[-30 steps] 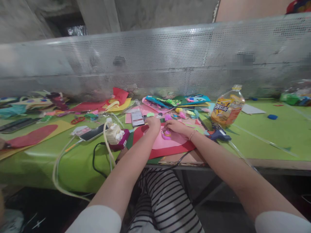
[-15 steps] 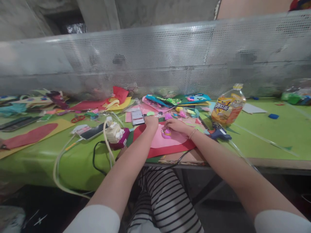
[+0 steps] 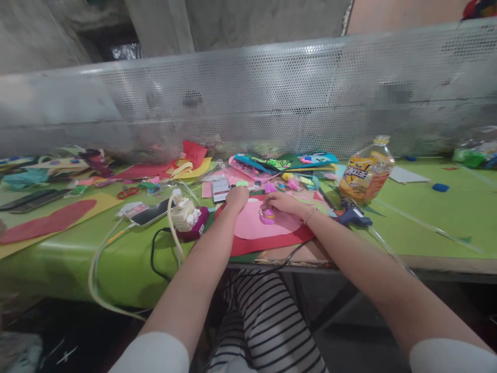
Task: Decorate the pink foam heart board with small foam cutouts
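Note:
My left hand [image 3: 237, 198] is curled closed over the upper left edge of a red sheet [image 3: 274, 242]. Its fingertips face away, so anything in them is hidden. A pink sheet [image 3: 252, 225] lies on the red one. On the pink sheet sits a small purple and orange figure [image 3: 267, 217], perhaps snail-shaped. The bent fingers of my right hand [image 3: 282, 203] are drawn together at the top of this figure; whether they grip it or a tiny part is too small to tell. A printed card or phone [image 3: 220, 190] lies just left of my left hand.
To the right stand a plastic bottle [image 3: 367, 171] and a dark blue glue gun [image 3: 353, 214]. A power adapter [image 3: 186, 215], a phone [image 3: 155, 212] and cables lie left. Red scissors [image 3: 128, 192] and colourful craft pieces [image 3: 293, 185] are farther back, before a perforated metal panel [image 3: 252, 103].
My left hand has shifted slightly left and down, away from my right hand. My right hand stays by the small figure. Another person's hand at the far left edge has mostly left view.

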Available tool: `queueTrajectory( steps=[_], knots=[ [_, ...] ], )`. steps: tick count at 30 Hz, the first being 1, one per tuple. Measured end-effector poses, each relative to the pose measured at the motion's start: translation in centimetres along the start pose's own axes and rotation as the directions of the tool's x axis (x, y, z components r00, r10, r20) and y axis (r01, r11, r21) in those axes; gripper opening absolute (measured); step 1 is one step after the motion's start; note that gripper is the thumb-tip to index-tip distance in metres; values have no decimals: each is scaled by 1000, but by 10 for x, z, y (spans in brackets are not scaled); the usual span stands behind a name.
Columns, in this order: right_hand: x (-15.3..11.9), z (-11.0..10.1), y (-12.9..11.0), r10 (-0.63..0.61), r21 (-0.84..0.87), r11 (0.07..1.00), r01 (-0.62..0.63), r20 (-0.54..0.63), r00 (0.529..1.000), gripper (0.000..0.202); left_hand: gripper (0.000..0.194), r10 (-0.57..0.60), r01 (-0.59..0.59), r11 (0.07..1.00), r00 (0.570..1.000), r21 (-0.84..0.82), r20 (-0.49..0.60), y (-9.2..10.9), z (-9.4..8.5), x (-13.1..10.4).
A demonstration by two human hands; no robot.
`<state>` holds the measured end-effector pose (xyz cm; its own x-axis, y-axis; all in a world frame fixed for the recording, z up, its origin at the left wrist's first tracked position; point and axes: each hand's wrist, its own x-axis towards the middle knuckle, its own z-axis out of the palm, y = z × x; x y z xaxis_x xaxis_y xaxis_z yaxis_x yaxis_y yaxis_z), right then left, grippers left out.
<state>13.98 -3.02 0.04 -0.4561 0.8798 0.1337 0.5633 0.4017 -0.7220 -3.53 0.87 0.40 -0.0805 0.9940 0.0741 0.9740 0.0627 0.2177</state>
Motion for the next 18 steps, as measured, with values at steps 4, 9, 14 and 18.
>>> queueTrajectory(
  steps=[4, 9, 14, 18],
  knots=[
    [0, 0, 0, 4, 21, 1000, -5, 9, 1000, 21, 46, 51, -52, 997, 999, -59, -14, -3, 1, 4],
    [-1, -1, -1, 9, 30, 1000, -10, 11, 1000, 23, 45, 99, -99, 995, 995, 0, -5, -3, 1, 1],
    [-4, -2, -4, -2, 4, 1000, 2, 20, 1000, 23, 47, 90, -82, 983, 995, 165, -38, 6, 1, -9],
    [-6, -4, -6, -47, -24, 999, 48, 33, 998, 23, 35, 117, -106, 963, 993, 247, -31, 17, 2, -16]
  ],
)
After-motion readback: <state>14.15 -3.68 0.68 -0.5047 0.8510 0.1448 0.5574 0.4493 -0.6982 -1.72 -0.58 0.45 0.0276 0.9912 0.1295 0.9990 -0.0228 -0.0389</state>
